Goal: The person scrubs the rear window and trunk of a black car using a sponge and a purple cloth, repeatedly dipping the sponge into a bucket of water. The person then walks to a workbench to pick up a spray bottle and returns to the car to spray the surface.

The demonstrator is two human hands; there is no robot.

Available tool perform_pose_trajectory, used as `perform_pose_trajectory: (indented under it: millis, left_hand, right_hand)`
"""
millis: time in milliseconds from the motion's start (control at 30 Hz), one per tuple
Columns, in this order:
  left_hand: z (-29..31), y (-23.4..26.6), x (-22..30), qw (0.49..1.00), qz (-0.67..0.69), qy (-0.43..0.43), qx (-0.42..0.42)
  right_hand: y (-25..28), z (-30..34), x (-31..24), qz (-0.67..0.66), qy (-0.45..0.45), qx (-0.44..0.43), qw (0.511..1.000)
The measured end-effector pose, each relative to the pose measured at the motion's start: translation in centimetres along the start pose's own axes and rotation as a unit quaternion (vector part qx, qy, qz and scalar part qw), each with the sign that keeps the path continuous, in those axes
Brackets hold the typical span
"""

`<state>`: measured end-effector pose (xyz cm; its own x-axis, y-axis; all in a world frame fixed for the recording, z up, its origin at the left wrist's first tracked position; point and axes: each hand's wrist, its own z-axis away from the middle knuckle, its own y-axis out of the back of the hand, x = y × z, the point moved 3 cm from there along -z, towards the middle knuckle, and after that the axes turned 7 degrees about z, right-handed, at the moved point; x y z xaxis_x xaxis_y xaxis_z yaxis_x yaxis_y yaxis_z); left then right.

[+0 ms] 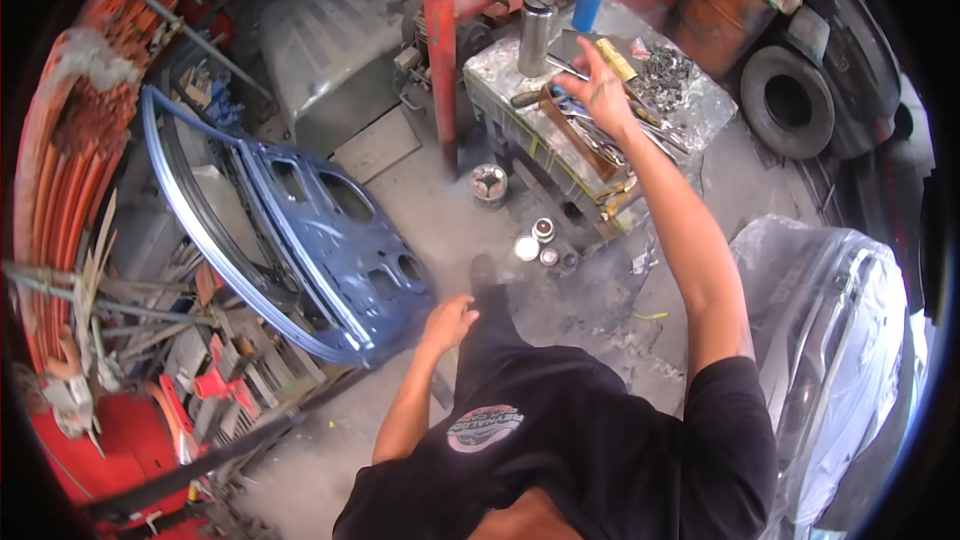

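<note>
Over the cluttered worktable (pixel 715 120), my right hand (pixel 597 95) reaches out with its fingers apart and nothing seen in it. Below and around it lie a long open tool tray (pixel 578 132) with several hand tools, a yellow tube-like item (pixel 615 59) and a heap of small dark metal parts (pixel 665 75). My left hand (pixel 450 323) hangs by my thigh, loosely bent, the thumb apart from the fingers, holding nothing that I can see. Left of it, a blue car door panel (pixel 335 240) leans at a tilt, apart from the hand.
A steel bottle (pixel 537 32) and a blue spray can with an orange cap (pixel 589 2) stand on the table. Beside it are a red post (pixel 439 50), open cans (pixel 489 184) on the floor, a tyre (pixel 787 102) and a plastic-covered car part (pixel 830 340). Scrap crowds the left.
</note>
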<state>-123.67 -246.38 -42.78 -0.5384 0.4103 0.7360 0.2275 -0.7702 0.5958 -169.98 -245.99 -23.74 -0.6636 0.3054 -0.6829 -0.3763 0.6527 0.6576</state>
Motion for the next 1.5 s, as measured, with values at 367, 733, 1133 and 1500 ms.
perform_pose_trajectory:
  millis: [367, 733, 1133, 1500]
  left_hand:
    - [1.6, 9.5, -29.5, 0.911, 0.255, 0.310, 0.094]
    - [-20.9, 8.1, -17.7, 0.970, 0.148, 0.099, -0.164]
    - [-12.5, -18.8, 7.9, 0.885, -0.070, -0.125, -0.442]
    - [16.9, -48.0, 28.0, 0.600, -0.225, -0.365, -0.675]
  right_hand:
    - [-10.2, -19.5, 6.9, 0.010, -0.140, 0.062, 0.988]
    - [0.1, -2.3, -6.7, -0.190, 0.011, 0.175, 0.966]
    - [10.2, 58.4, -7.6, -0.048, -0.354, 0.339, 0.870]
    - [23.3, 95.2, -14.9, -0.002, -0.461, 0.676, 0.575]
